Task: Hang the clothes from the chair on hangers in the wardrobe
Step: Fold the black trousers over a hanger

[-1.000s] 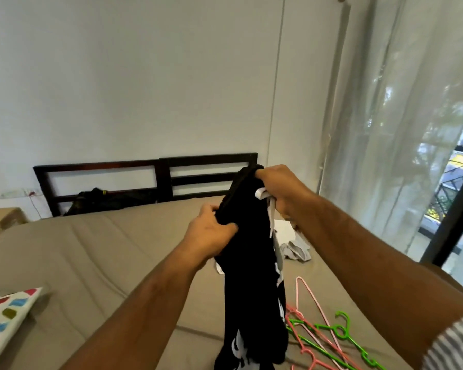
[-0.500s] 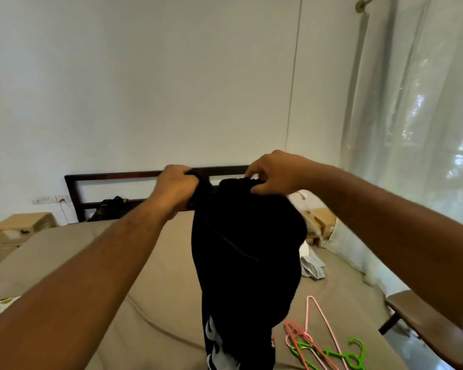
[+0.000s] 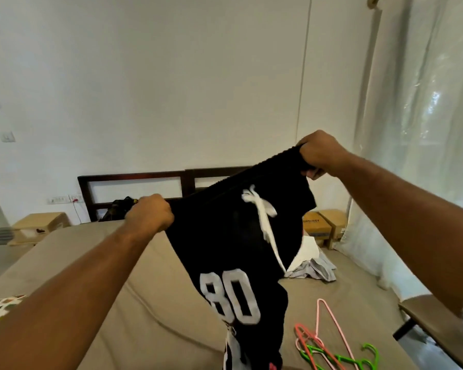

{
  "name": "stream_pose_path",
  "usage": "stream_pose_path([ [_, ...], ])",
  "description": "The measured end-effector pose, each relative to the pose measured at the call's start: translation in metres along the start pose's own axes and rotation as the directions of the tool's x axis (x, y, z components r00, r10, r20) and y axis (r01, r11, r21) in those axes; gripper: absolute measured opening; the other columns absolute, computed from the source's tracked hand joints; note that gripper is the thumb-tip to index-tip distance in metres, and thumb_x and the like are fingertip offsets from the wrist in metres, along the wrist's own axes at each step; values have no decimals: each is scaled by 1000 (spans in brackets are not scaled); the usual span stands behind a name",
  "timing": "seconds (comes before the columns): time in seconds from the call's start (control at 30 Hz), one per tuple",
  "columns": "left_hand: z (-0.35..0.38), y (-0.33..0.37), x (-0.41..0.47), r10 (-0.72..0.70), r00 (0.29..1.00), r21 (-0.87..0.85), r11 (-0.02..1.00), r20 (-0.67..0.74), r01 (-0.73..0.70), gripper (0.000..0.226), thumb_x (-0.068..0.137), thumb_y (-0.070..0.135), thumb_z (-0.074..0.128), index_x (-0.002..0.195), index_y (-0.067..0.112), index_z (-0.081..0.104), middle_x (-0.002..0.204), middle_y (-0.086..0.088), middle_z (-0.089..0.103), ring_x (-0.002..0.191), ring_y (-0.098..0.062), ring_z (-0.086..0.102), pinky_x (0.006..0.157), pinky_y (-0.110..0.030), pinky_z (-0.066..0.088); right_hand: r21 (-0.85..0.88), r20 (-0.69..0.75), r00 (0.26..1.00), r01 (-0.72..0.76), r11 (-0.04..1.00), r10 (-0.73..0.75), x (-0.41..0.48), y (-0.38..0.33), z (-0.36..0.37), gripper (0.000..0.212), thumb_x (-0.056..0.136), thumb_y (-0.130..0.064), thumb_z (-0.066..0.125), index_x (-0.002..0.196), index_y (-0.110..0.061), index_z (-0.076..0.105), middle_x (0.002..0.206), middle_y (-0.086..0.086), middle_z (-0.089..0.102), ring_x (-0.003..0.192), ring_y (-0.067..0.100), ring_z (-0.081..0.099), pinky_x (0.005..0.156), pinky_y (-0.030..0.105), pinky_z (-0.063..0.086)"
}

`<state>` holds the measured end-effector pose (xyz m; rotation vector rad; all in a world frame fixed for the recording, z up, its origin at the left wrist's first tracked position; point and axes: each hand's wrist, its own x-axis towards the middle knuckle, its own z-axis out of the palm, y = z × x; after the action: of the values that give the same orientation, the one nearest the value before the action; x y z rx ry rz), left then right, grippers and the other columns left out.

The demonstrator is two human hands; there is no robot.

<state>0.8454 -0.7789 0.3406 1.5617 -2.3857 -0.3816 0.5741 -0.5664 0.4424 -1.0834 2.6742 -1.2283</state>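
I hold up black shorts [image 3: 233, 247] with a white "80" print and a white drawstring, stretched by the waistband above the bed. My left hand [image 3: 149, 212] grips the lower left end of the waistband. My right hand [image 3: 319, 154] grips the higher right end. The legs hang down toward the mattress. Pink, orange and green hangers [image 3: 331, 345] lie in a loose pile on the bed at the lower right. A grey and white garment [image 3: 311, 264] lies crumpled on the bed behind the shorts.
The tan bed [image 3: 118, 276] fills the foreground, with a dark wooden headboard [image 3: 134, 182] at the wall. A wooden chair [image 3: 438, 324] stands at the right edge by the white curtain [image 3: 425, 116]. Cardboard boxes [image 3: 323, 222] sit beside the bed. A spotted cloth [image 3: 0, 308] lies at left.
My hands have drawn apart, the right one going up and right, and the bunched shorts have spread open to show the drawstring and the "80". The view has tilted up.
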Motion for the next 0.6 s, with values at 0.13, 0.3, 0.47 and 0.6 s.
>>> stream_pose_path([
  [0.13,-5,9,6,17,917,-741,596,399,311,12,96,-2,57,105,-6,64,94,-25,73,68,-31,74,52,-37,61,-185,220,974,-3,983,45,1,10,8,28,90,3,43,100,5,69,60,15,55,38,22,45,47,35,55],
  [0.3,-29,49,17,19,976,-954,219,215,206,12,92,-11,57,100,-3,63,97,-22,65,80,-28,66,44,-35,57,-297,542,839,144,944,43,-7,15,5,29,95,3,46,111,-7,67,89,21,71,75,33,73,79,50,63],
  [0.47,-44,66,25,115,987,-934,351,111,64,23,88,-3,68,109,-8,62,105,-23,66,87,-27,68,51,-31,60,-413,574,810,159,897,121,-9,34,17,20,92,-17,71,110,-15,65,108,11,69,96,22,69,77,40,64],
  [0.6,-58,53,33,344,939,-629,729,-4,-270,26,83,-6,69,107,5,69,104,-15,70,83,-23,70,60,-27,61,-377,368,921,22,926,128,-5,42,21,35,93,-40,70,106,-8,66,96,12,72,85,24,73,66,40,64],
])
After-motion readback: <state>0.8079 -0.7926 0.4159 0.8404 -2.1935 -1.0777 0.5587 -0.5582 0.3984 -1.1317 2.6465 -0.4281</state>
